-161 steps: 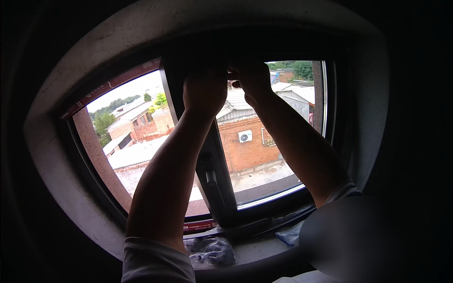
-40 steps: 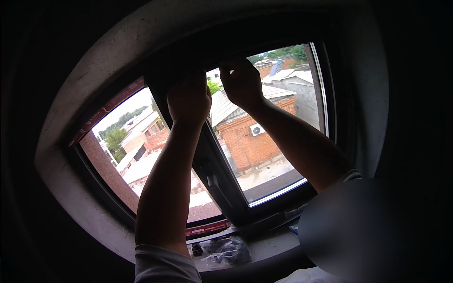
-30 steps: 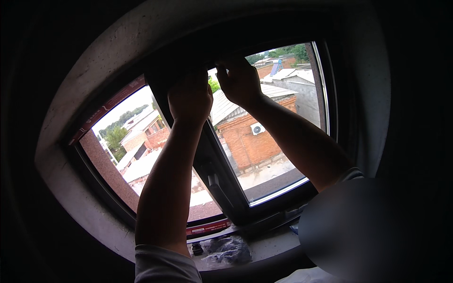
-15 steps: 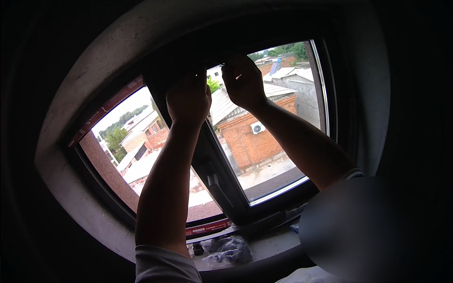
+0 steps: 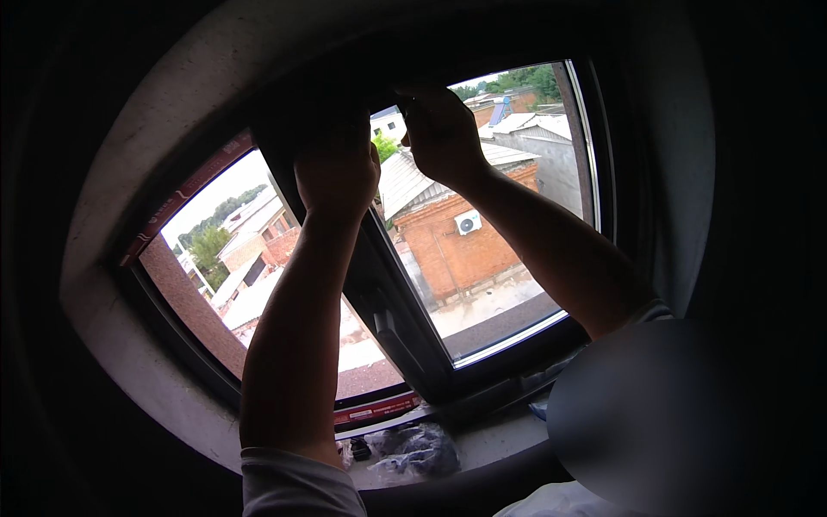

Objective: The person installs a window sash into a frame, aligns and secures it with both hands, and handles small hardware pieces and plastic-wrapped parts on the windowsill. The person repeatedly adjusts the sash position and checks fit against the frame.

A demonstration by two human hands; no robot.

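Observation:
Both arms reach up to the top of a dark window frame [image 5: 403,340]. My left hand [image 5: 338,177] is closed at the upper end of the middle upright, its fingertips lost in shadow. Just right of it, my right hand [image 5: 444,138] has its fingers curled near the top rail, in front of the right-hand glass pane. Whatever either hand grips is too dark to make out. Lower on the upright is the window handle [image 5: 388,327], which neither hand touches.
On the sill [image 5: 495,448] lies a clear plastic bag [image 5: 418,450] with a small black piece [image 5: 360,448] beside it. Red film strips [image 5: 194,189] line the left opening. Outside stand a brick building [image 5: 465,258] and an air-conditioner unit [image 5: 468,222]. A blurred patch covers the lower right.
The view has shifted slightly. My right hand's fingers have drawn in and sit a little higher against the top rail; my left hand stays at the upright, a bit further left.

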